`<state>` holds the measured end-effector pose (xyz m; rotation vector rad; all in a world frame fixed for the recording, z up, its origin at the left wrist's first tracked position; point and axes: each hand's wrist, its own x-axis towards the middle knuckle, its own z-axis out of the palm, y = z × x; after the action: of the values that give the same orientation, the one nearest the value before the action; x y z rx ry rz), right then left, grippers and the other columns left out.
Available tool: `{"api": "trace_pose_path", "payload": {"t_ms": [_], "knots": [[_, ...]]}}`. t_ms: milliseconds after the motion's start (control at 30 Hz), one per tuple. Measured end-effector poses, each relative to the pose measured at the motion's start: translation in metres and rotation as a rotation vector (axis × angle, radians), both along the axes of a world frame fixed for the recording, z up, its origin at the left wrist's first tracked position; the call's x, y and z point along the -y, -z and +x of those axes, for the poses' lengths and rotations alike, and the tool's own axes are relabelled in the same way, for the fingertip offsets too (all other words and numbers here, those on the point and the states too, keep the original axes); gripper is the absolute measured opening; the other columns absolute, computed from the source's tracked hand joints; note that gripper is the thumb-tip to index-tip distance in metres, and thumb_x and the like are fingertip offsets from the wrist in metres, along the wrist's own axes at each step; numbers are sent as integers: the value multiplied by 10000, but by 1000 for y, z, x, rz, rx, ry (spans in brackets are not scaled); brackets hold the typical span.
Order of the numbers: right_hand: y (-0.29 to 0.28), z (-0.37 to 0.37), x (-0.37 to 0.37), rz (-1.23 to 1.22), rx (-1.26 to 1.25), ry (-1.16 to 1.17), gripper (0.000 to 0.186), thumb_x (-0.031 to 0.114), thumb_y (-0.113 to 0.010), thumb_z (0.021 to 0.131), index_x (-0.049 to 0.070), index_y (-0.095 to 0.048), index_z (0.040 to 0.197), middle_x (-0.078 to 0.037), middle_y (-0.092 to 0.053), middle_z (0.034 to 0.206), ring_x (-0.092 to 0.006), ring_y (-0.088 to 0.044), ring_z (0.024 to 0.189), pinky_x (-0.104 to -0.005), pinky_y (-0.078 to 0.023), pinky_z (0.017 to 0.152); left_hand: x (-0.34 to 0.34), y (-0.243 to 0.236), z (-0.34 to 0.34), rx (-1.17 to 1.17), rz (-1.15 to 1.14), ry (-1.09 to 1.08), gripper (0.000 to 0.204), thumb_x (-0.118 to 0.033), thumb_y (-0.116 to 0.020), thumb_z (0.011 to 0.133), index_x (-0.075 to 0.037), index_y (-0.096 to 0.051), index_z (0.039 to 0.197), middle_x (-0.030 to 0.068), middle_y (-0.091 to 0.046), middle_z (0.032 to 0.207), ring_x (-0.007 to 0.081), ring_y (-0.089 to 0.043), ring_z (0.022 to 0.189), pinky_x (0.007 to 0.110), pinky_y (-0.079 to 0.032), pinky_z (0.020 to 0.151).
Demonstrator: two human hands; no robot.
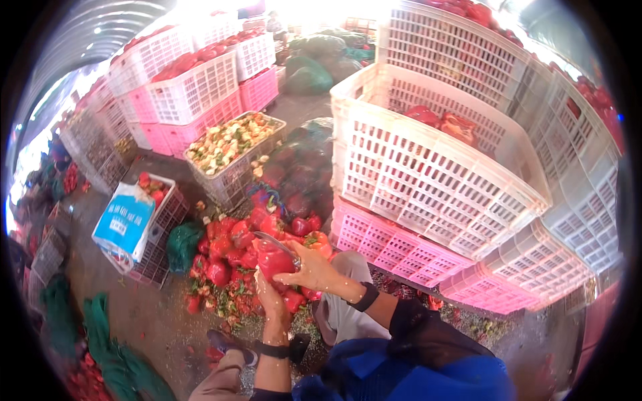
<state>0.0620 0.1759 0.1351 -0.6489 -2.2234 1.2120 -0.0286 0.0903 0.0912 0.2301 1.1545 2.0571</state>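
Note:
A large red bell pepper (271, 259) is held up in front of me, above a heap of red bell peppers (224, 248) on the floor. My left hand (270, 298) is closed around its lower side. My right hand (313, 269) grips a knife, with its fingers also close against the pepper's right side. The knife's curved metal blade (269, 238) lies across the top of the pepper. How deep the edge sits in the flesh cannot be seen, and the knife's handle is hidden in my right hand.
To the right, a white crate (428, 175) with a few pepper pieces stands on a pink crate (394, 244). Ahead sits a crate of pale pepper cores (234, 142). Left are a crate with a blue-and-white bag (124, 222) and green netting (107, 341). Filled crates (194, 87) stand behind.

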Motion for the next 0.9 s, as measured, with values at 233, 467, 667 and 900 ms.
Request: {"api": "trace_pose_path", "payload": {"t_ms": [233, 467, 667, 900], "knots": [[-14, 32, -1, -392, -90, 6, 714, 207, -743, 711, 23, -381, 1298, -37, -562, 648, -85, -482, 450, -228, -408, 420, 1, -1, -1, -355, -132, 225, 231, -195, -444, 880, -33, -581, 970, 105, -617, 872, 171, -600, 842, 322, -484, 729], [-77, 82, -60, -200, -440, 272, 321, 112, -713, 745, 31, -568, 1020, -8, -585, 716, -61, -500, 528, -197, -404, 433, 61, 66, -28, -880, -102, 576, 269, -299, -423, 908, -73, -484, 777, 40, -519, 684, 139, -558, 655, 303, -429, 543], [-220, 182, -105, 711, -6, 968, 545, 114, -720, 736, 27, -467, 1211, -76, -599, 943, -105, -571, 683, -236, -473, 575, 35, 84, -125, -203, -619, 283, 468, -586, -358, 878, -158, -459, 716, -6, -441, 550, 119, -491, 482, 287, -378, 432], [-147, 144, -77, 1112, 161, 728, 522, 83, -704, 728, 35, -471, 1192, -87, -580, 945, -133, -545, 678, -247, -454, 597, -107, -14, -257, -312, -120, 169, 506, -580, -431, 861, -159, -364, 587, 3, -486, 645, 132, -513, 604, 316, -462, 584]]}}
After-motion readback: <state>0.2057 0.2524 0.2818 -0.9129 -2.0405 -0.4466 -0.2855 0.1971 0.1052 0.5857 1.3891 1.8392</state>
